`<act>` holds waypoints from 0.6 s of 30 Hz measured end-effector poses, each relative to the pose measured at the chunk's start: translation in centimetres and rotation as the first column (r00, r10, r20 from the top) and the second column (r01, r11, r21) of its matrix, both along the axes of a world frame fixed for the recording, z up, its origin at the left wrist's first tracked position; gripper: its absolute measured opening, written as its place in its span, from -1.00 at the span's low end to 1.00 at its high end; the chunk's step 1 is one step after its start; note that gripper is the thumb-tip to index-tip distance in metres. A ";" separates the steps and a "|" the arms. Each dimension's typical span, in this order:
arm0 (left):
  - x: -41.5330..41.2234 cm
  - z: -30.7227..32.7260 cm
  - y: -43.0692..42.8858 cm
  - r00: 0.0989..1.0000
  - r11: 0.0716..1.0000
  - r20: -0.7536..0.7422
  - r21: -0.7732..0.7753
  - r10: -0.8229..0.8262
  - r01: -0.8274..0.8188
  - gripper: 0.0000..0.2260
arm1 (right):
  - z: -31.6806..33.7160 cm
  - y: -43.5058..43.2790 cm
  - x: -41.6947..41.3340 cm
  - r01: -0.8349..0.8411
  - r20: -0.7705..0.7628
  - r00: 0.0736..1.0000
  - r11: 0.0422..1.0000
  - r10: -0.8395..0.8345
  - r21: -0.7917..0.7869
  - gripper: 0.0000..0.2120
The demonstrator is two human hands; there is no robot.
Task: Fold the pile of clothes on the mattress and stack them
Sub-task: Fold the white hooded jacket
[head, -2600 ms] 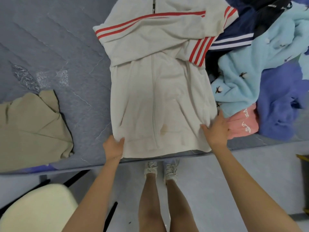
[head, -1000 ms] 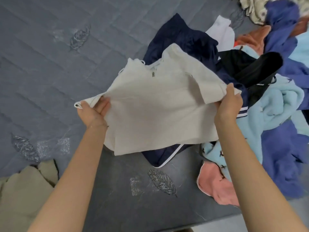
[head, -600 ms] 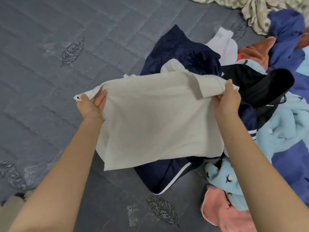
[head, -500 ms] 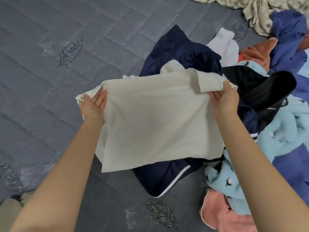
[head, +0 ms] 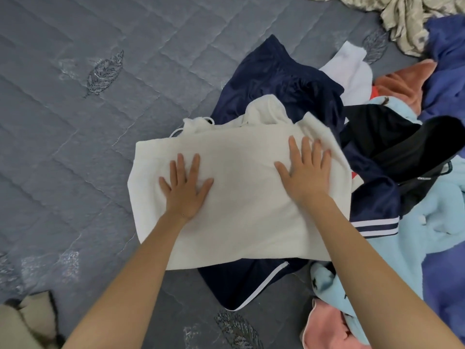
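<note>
A cream hooded jacket (head: 241, 217), folded in half, lies on the grey quilted mattress (head: 75, 147), partly over a navy garment (head: 276, 79). My left hand (head: 185, 187) presses flat on its left part with fingers spread. My right hand (head: 305, 172) presses flat on its right part, fingers straight. The hood and a drawstring stick out at the far edge. The unfolded pile sits to the right: a light blue fleece (head: 432, 238), a black garment (head: 402, 147), a purple garment (head: 448, 71) and a pink one (head: 324, 328).
A folded beige garment (head: 25, 323) lies at the lower left corner. A white piece (head: 349, 71), an orange piece (head: 405, 84) and a patterned beige cloth (head: 407, 21) lie at the far right. Bare mattress stretches to the left.
The bottom hem was lifted and brought up over the jacket, folding it in half. Both hands have let go of the corners and now lie flat on the folded jacket.
</note>
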State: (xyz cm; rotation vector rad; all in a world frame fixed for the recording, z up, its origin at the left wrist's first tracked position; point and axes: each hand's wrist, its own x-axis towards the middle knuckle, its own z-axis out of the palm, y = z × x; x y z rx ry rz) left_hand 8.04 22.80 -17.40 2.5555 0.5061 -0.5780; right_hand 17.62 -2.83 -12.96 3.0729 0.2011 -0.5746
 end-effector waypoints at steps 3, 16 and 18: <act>0.3 0.0 0.0 0.999 0.998 0.031 0.055 0.007 -0.008 -0.39 | -0.1 0.7 0.2 0.059 0.033 0.998 0.993 -0.062 0.101 -0.35; 10.6 3.0 2.8 0.828 0.817 0.209 -0.405 0.521 -0.412 -0.74 | 2.1 5.3 10.1 0.230 -0.145 0.972 0.867 -0.184 0.441 -0.32; 11.0 3.6 2.9 0.793 0.764 0.143 -0.412 0.592 -0.497 -0.63 | 1.8 5.7 10.3 0.218 -0.128 0.975 0.877 -0.181 0.428 -0.48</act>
